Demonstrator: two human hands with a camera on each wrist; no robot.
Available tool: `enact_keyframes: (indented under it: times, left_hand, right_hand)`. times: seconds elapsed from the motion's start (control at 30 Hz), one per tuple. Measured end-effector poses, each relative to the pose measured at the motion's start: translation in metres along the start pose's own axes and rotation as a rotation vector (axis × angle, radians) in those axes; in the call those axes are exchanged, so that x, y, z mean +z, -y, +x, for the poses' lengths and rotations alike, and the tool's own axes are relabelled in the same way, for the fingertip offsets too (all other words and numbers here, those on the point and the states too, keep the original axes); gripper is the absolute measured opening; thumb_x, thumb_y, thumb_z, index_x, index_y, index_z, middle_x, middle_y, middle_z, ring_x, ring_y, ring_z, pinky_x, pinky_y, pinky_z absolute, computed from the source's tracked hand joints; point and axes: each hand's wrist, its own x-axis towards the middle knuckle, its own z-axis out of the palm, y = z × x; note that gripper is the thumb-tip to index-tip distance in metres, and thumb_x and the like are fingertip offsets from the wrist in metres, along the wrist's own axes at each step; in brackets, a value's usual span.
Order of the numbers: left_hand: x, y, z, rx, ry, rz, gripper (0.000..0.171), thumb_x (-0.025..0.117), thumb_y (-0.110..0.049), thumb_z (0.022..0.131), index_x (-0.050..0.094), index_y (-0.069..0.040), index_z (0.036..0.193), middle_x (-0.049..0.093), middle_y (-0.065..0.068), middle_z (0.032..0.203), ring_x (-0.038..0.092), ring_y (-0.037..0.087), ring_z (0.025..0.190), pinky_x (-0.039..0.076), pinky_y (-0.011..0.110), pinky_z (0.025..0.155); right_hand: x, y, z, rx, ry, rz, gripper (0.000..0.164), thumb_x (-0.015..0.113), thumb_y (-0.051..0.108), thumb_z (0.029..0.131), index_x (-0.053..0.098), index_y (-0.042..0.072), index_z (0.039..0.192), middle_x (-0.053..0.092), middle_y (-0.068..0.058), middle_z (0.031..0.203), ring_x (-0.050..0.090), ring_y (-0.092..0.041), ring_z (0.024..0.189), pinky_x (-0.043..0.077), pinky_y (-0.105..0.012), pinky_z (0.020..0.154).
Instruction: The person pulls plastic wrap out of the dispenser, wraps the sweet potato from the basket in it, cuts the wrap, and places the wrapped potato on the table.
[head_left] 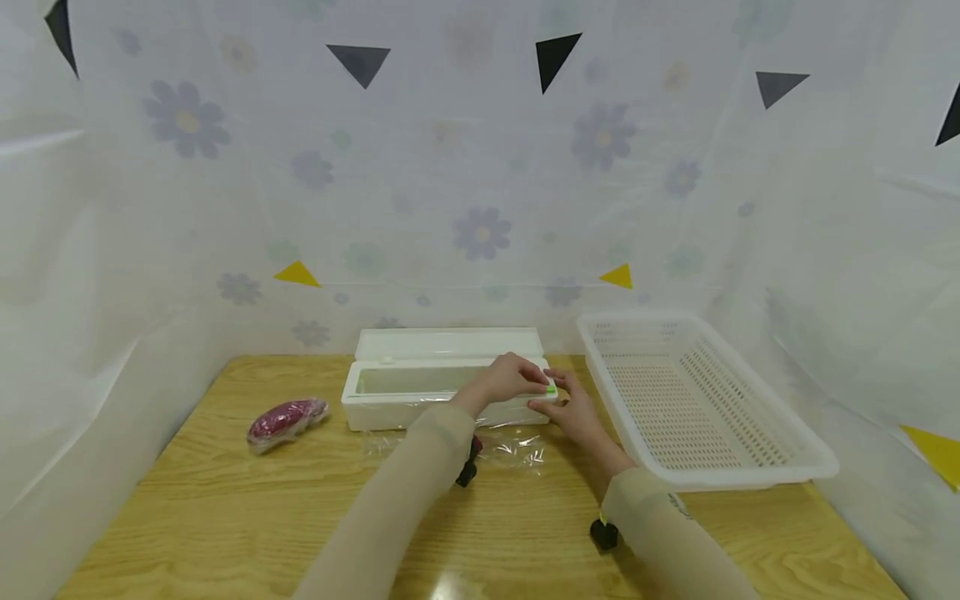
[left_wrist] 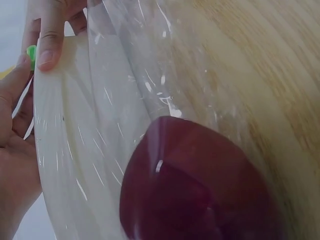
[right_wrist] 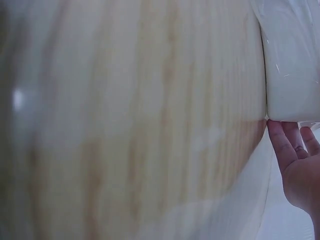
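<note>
A long white cling film dispenser box [head_left: 442, 414] lies on the table with its lid [head_left: 450, 343] raised at the back. My left hand [head_left: 504, 379] reaches across its top and pinches the small green slider cutter [head_left: 551, 388] at the right end. Gripping that same end is my right hand [head_left: 573, 412], its thumb on the front face and its fingers round the side. Clear film [left_wrist: 150, 75] hangs down the front onto the table. Under it lies a dark purple vegetable [left_wrist: 190, 185], mostly hidden by the left arm in the head view.
To the left, another purple vegetable [head_left: 285, 423] lies wrapped in film. A white perforated basket [head_left: 750, 475] stands at the right, close beside the right forearm. Behind the wooden table [head_left: 247, 525] hangs a flower-patterned sheet [head_left: 420, 183].
</note>
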Motion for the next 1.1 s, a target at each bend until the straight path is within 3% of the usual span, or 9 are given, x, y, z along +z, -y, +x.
enact_keyframes:
  times: [0.2,0.37,0.53,0.8,1.1]
  left_hand:
    - [0.002,0.003,0.002,-0.005,0.007,0.01,0.015,0.066,-0.023,0.089,0.074,-0.014,0.099,0.071,-0.002,0.1,0.062,0.01,0.093,0.049,0.023,0.08]
    - [0.002,0.005,0.002,0.004,0.006,0.021,0.016,0.066,-0.023,0.09,0.074,-0.014,0.1,0.071,-0.002,0.101,0.062,0.01,0.094,0.049,0.023,0.08]
    - [0.002,0.007,0.001,0.036,-0.001,0.039,0.016,0.065,-0.022,0.09,0.073,-0.013,0.101,0.07,-0.001,0.101,0.062,0.011,0.093,0.049,0.023,0.078]
    - [0.004,0.009,0.0,0.041,-0.021,0.014,0.016,0.067,-0.026,0.089,0.074,-0.015,0.097,0.07,-0.005,0.099,0.061,0.011,0.094,0.049,0.024,0.079]
    - [0.002,0.01,0.002,0.066,-0.029,0.047,0.013,0.067,-0.023,0.089,0.074,-0.014,0.096,0.07,-0.003,0.098,0.06,0.01,0.089,0.048,0.023,0.076]
  right_hand:
    - [-0.003,0.008,-0.004,-0.006,0.01,0.01,0.067,0.078,0.026,0.078,0.044,0.011,0.134,0.045,-0.02,0.138,0.06,-0.017,0.081,0.051,-0.025,0.068]
    - [-0.006,0.024,-0.011,-0.01,0.036,0.04,0.066,0.076,0.017,0.08,0.042,0.004,0.135,0.042,-0.026,0.138,0.06,-0.018,0.077,0.051,-0.025,0.066]
    - [-0.007,0.029,-0.013,0.002,0.044,0.012,0.066,0.075,0.018,0.082,0.04,0.004,0.137,0.041,-0.025,0.14,0.06,-0.016,0.076,0.051,-0.024,0.066]
    - [-0.004,-0.004,0.002,0.015,0.023,0.008,0.069,0.076,0.03,0.079,0.042,0.014,0.136,0.043,-0.019,0.14,0.061,-0.017,0.078,0.051,-0.026,0.068]
    - [-0.005,-0.002,0.003,0.01,0.003,0.002,0.065,0.077,0.029,0.078,0.045,0.017,0.133,0.045,-0.02,0.139,0.06,-0.019,0.073,0.05,-0.024,0.063]
